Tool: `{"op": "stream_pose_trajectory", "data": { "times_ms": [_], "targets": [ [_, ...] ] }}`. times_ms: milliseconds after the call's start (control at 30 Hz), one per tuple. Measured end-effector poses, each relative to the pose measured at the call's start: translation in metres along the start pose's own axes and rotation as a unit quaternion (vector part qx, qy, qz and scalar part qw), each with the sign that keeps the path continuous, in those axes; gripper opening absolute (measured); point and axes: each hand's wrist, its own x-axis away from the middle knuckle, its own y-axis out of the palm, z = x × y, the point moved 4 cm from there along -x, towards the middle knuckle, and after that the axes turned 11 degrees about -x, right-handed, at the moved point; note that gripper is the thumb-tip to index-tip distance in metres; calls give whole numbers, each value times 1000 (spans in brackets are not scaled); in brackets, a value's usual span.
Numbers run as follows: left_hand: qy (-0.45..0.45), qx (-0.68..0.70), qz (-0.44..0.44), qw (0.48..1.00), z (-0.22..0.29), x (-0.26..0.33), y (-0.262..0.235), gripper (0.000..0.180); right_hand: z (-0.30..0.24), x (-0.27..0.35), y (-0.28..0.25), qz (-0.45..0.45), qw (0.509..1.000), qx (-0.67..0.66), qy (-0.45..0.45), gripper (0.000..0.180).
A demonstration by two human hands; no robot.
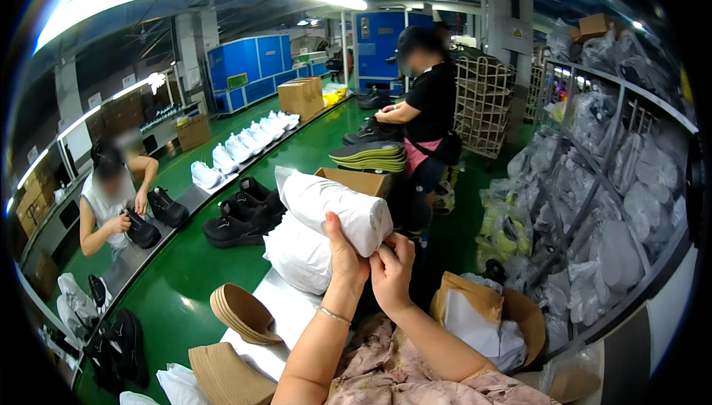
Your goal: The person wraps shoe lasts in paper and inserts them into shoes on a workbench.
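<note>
White package (334,208): held up in front of the body, tilted, rounded end turned toward the wearer.
Left grip: package grasped by left hand (347,257), thumb pressed against its side; bangle (335,316) worn on the wrist.
Right grip: end of the package pinched by right hand (393,268), fingers bunched; exact fold held cannot be told.
Second bundle (297,257): white-wrapped, seen just below the package.
Carton (363,182): brown, partly hidden behind the package.
Black shoes (241,219): grouped left of the package.
Lime-edged soles (368,156): stacked beyond the carton.
Brown curled pieces (241,314): seen left of the left forearm.
Brown and white paper (475,316): heaped right of the right forearm.
White shoes (241,149): lined up in a row, farther off.
Co-workers: dark shoe handled by the seated-side person (111,201) at left; another person (430,101) seen standing ahead, arms extended over dark footwear.
Rack (593,182): filled with plastic-bagged items, far right.
</note>
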Motion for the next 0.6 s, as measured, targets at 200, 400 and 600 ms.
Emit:
{"op": "stream_pose_trajectory", "data": {
  "times_ms": [200,400,600],
  "targets": [
    [32,-57,11,998,9,-19,-16,78,48,4,48,-52,664,-609,431,15],
    [28,-17,-22,999,9,-34,-29,86,40,-9,62,-8,285,-845,451,48],
    [9,92,-135,987,7,-31,-19,103,34,-11,70,-32,283,-871,400,67]
  ]
}}
